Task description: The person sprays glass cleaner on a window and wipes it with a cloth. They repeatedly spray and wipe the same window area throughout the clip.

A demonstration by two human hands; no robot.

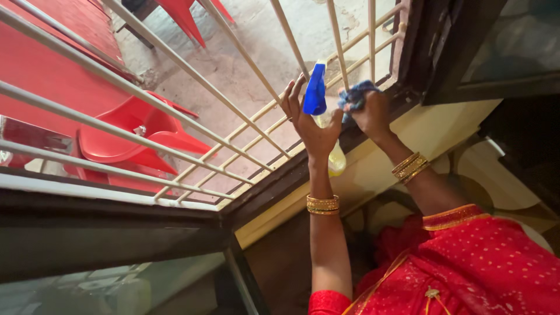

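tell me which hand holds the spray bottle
The left hand grips the blue-topped spray bottle; the right hand holds a blue cloth instead.

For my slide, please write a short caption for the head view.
Left hand holds a blue-topped spray bottle while right hand presses a blue cloth against the window grille.

Take the cream metal window grille [192, 76] as your landmark. Your left hand [309, 125] holds the blue-headed clear spray bottle [318, 99] against its right part. Just right of that, your right hand [370, 114] presses a blue cloth [353, 93] at the grille's edge. Beyond its bars stands a red plastic chair [131, 131].
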